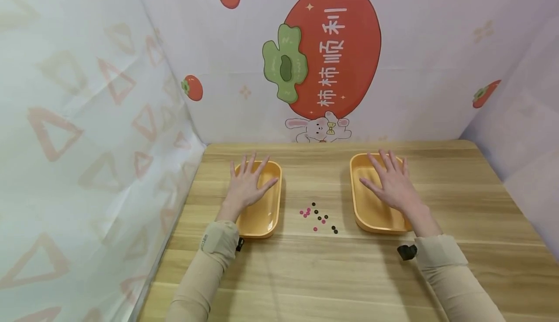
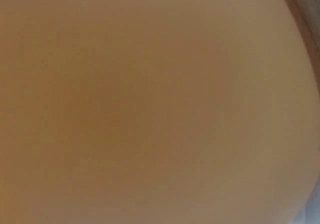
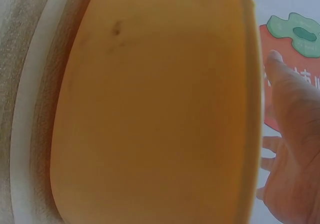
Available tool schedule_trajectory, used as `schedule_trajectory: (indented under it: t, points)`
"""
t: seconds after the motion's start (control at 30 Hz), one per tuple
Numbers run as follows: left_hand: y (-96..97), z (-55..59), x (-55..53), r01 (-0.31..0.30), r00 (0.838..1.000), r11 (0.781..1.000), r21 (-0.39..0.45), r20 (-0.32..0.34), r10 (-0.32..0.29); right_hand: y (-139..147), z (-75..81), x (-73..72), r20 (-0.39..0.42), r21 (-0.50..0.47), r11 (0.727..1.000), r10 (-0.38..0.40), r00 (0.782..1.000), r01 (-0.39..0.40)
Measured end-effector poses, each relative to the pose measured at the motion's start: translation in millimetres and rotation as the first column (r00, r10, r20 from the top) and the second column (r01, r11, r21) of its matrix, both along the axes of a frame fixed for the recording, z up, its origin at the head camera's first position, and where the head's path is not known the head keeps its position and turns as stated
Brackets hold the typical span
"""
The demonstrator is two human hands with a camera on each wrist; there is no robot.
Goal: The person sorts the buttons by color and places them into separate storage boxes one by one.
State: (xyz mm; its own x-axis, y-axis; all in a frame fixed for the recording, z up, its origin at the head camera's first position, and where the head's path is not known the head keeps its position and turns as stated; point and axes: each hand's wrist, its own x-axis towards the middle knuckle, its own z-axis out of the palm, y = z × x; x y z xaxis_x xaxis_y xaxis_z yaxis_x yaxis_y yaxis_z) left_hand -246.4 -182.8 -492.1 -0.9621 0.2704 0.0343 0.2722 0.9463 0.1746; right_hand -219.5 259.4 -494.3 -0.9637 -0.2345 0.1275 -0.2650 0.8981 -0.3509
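Observation:
Two yellow-orange plastic trays stand on the wooden table. Over the left tray [image 1: 271, 205] my left hand [image 1: 245, 188] is spread, fingers straight and apart, palm down. My right hand [image 1: 395, 188] is spread the same way above the right tray [image 1: 364, 210], its wrist over that tray's right side. Between the trays lie several small round beads, some pink [image 1: 315, 229] and some black [image 1: 326, 217]. In the right wrist view, the outer wall of a tray [image 3: 155, 103] fills the middle, with the right hand's thumb [image 3: 295, 98] beside it. The left wrist view is a blurred orange-brown surface.
The light wooden table [image 1: 305, 273] reaches back to a white wall cloth [image 1: 236, 113] printed with persimmons and a rabbit. Another patterned cloth [image 1: 87, 181] hangs along the left edge. A small black device [image 1: 407, 251] sits at the right wrist.

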Motion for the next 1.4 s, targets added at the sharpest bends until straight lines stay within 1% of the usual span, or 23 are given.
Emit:
schedule_trajectory:
  t: [0.23,0.37,0.47,0.53,0.6,0.67,0.73,0.77,0.83,0.87,0.9,0.93,1.0,1.07,1.1,1.13,1.17,1.27,1.33,1.37,1.4]
  points:
    - [-6.2,-4.6,-3.2,-0.015,1.0,1.0,0.028,0.026,0.014,0,-7.1,-1.5,-0.01,-0.002,1.0,0.009,1.0,-0.009]
    - [-11.5,-6.5,-5.0,-0.026,0.998,0.996,0.084,0.053,0.021,-2,-9.4,-2.7,-0.04,0.008,1.0,0.011,0.999,-0.011]
    - [-17.3,-6.8,-4.5,-0.036,0.997,0.989,0.144,0.072,0.026,-8,-9.1,-2.5,-0.097,-0.001,1.0,0.026,0.995,-0.026]
    - [-22.9,-6.8,-2.8,-0.045,0.997,0.984,0.172,0.067,0.034,-13,-9.6,-2.4,-0.17,-0.023,0.998,0.051,0.984,-0.055]
    - [-28.7,-6.6,-0.1,-0.059,0.997,0.981,0.185,0.06,0.048,-20,-10.5,-1.4,-0.255,-0.044,0.995,0.075,0.964,-0.089]
    - [-34.1,-7.1,3.8,-0.088,0.995,0.977,0.194,0.057,0.079,-27,-12.0,-0.2,-0.324,-0.073,0.989,0.1,0.941,-0.13]
    - [-38.8,-7.7,6.7,-0.134,0.99,0.969,0.208,0.065,0.123,-35,-13.6,1.0,-0.366,-0.099,0.98,0.123,0.922,-0.17]
    - [-40.9,-8.2,7.8,-0.162,0.986,0.961,0.223,0.07,0.15,-39,-14.0,1.9,-0.367,-0.111,0.977,0.13,0.921,-0.181]
    - [-44.0,-9.3,9.7,-0.225,0.974,0.942,0.249,0.09,0.209,-48,-14.4,3.8,-0.357,-0.135,0.97,0.144,0.923,-0.204]
    - [-48.0,-14.0,8.1,-0.247,0.969,0.937,0.246,0.075,0.236,-52,-14.7,4.7,-0.35,-0.142,0.967,0.153,0.924,-0.213]
    - [-49.6,-14.5,7.8,-0.275,0.961,0.927,0.255,0.081,0.263,-57,-14.5,5.5,-0.339,-0.145,0.965,0.159,0.927,-0.219]
    - [-50.3,-14.8,8.5,-0.305,0.952,0.92,0.245,0.087,0.292,-61,-14.8,6.9,-0.331,-0.147,0.963,0.167,0.929,-0.226]
    - [-50.6,-12.3,11.0,-0.355,0.935,0.911,0.212,0.108,0.339,-71,-14.5,10.3,-0.31,-0.146,0.96,0.187,0.932,-0.241]
    - [-51.9,-10.4,12.4,-0.386,0.921,0.906,0.175,0.121,0.369,-80,-14.0,13.3,-0.289,-0.134,0.956,0.214,0.933,-0.261]
    - [-50.0,-3.8,15.1,-0.406,0.911,0.899,0.164,0.156,0.383,-85,-13.5,15.0,-0.273,-0.128,0.954,0.23,0.934,-0.272]
    - [-50.7,-2.4,15.4,-0.414,0.906,0.899,0.143,0.165,0.391,-90,-12.5,16.6,-0.251,-0.126,0.95,0.246,0.936,-0.284]
    - [-56.1,-8.2,12.6,-0.405,0.911,0.903,0.141,0.151,0.385,-95,-11.5,18.2,-0.222,-0.127,0.946,0.265,0.938,-0.297]
    - [-58.8,-5.3,13.4,-0.401,0.908,0.91,0.106,0.178,0.38,-109,-10.8,22.6,-0.106,-0.15,0.93,0.323,0.941,-0.336]
    - [-59.5,-2.9,14.7,-0.391,0.91,0.916,0.094,0.189,0.369,-119,-12.2,25.3,-0.029,-0.184,0.919,0.35,0.936,-0.35]
    - [-59.6,-1.9,15.8,-0.386,0.911,0.918,0.092,0.193,0.364,-124,-14.0,26.4,-0.006,-0.189,0.915,0.361,0.933,-0.355]
    - [-55.2,6.4,19.8,-0.393,0.904,0.916,0.086,0.22,0.367,-130,-15.9,27.6,0.009,-0.194,0.913,0.368,0.93,-0.36]
